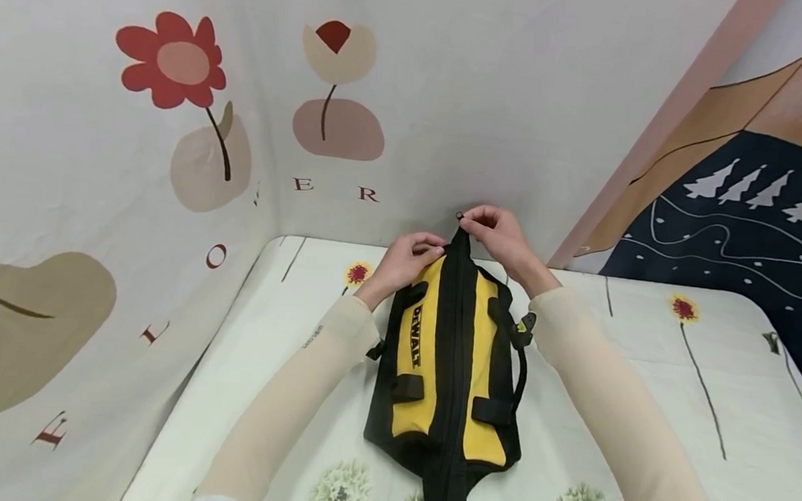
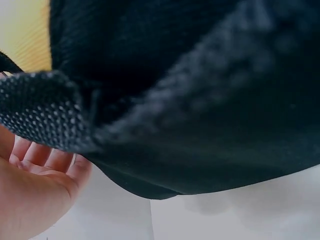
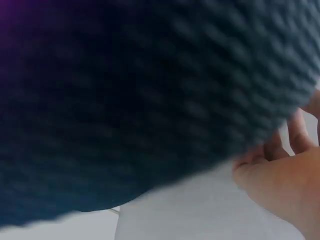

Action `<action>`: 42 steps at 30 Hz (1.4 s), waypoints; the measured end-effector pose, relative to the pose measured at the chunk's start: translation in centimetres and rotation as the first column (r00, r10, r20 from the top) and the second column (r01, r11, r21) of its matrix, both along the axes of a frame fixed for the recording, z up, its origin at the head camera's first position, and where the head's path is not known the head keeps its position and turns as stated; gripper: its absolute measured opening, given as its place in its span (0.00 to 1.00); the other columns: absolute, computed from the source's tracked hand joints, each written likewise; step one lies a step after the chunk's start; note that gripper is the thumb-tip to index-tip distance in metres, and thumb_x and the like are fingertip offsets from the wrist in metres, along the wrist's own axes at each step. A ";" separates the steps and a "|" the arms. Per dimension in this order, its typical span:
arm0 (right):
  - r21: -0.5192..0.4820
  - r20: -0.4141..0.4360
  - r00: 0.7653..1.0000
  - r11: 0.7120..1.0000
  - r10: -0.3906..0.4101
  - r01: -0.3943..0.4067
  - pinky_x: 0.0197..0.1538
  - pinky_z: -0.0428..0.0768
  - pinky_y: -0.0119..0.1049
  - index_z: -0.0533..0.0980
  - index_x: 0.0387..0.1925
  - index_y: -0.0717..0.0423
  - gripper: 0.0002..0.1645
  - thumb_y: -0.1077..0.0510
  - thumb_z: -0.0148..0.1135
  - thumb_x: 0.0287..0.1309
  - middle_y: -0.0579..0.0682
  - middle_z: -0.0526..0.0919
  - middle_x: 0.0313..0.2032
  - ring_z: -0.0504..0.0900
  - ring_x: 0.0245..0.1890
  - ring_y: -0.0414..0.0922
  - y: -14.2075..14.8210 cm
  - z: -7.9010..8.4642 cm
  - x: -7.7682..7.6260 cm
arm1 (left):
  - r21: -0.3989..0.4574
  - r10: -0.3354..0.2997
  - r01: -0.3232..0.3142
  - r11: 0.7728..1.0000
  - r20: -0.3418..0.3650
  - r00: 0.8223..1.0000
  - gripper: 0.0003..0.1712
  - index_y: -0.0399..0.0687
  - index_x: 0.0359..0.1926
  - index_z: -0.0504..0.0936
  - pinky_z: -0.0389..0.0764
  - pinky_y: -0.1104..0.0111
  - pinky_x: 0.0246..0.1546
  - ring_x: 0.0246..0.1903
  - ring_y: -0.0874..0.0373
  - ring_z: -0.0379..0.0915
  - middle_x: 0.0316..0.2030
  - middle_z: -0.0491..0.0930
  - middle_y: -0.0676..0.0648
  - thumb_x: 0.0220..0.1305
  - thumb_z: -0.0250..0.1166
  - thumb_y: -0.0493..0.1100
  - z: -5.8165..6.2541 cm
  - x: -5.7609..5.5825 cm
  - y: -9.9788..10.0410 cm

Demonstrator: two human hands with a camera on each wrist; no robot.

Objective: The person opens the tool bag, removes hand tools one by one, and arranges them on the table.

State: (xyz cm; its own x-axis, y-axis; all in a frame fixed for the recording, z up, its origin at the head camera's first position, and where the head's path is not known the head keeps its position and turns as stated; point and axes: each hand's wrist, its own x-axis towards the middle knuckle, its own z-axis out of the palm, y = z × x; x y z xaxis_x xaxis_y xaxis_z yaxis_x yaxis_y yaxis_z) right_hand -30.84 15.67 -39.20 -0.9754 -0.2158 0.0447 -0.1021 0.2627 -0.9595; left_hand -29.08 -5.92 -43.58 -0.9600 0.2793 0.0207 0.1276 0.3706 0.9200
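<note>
A yellow and black tool bag (image 1: 414, 411) marked DEWALT lies lengthwise on the table, its closed black zipper (image 1: 460, 343) running along the top. At the bag's far end, my right hand (image 1: 498, 235) pinches the small zipper pull at the raised tip of the zipper strip. My left hand (image 1: 403, 263) holds the far left corner of the bag, fingertips close to the base of that tip. Dark webbing and fabric fill most of both wrist views. Part of the left hand (image 2: 40, 185) shows behind a strap, and the right hand (image 3: 285, 175) is partly covered by the fabric.
Black carry handles (image 1: 520, 380) and a side buckle (image 1: 525, 325) hang along the bag's flanks. A flower-patterned cloth (image 1: 648, 368) covers the table. Printed curtains (image 1: 458, 88) stand right behind the table's far edge and along its left side.
</note>
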 end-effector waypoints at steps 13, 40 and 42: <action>-0.109 0.016 0.995 0.988 -0.103 0.104 0.67 0.78 0.51 0.82 0.55 0.68 0.20 0.52 0.63 0.81 0.45 0.80 0.50 0.78 0.56 0.50 -0.3 -1.0 0.6 | 0.090 0.023 -0.015 0.996 -0.089 0.996 0.18 0.43 0.66 0.88 0.83 0.55 0.63 0.60 0.48 0.86 0.58 0.90 0.41 0.82 0.65 0.40 -1.0 0.1 -0.1; -0.273 0.230 0.967 0.947 -0.109 0.171 0.29 0.64 0.28 0.85 0.49 0.57 0.10 0.55 0.64 0.81 0.43 0.78 0.36 0.65 0.24 0.36 0.0 0.2 2.2 | 0.156 0.181 -0.175 0.972 -0.020 0.983 0.14 0.45 0.57 0.95 0.88 0.59 0.55 0.55 0.51 0.90 0.55 0.92 0.44 0.77 0.72 0.44 -1.1 0.1 0.2; -0.237 0.211 0.972 0.958 -0.108 0.158 0.28 0.61 0.28 0.84 0.54 0.62 0.15 0.53 0.64 0.81 0.43 0.76 0.36 0.62 0.22 0.36 0.1 0.3 2.5 | 0.151 0.185 -0.179 0.972 -0.024 0.983 0.14 0.45 0.57 0.95 0.88 0.59 0.55 0.55 0.51 0.90 0.54 0.92 0.44 0.77 0.72 0.44 -1.1 0.1 0.2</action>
State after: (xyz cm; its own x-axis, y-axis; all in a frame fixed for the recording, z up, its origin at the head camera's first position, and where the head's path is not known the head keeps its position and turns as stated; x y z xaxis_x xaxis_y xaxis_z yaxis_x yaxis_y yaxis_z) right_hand -28.30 15.72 -38.88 -0.9896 -0.0897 -0.1122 0.1118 0.0094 -0.9937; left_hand -28.97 -5.68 -44.64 -0.9922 0.0913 0.0854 0.1060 0.2514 0.9621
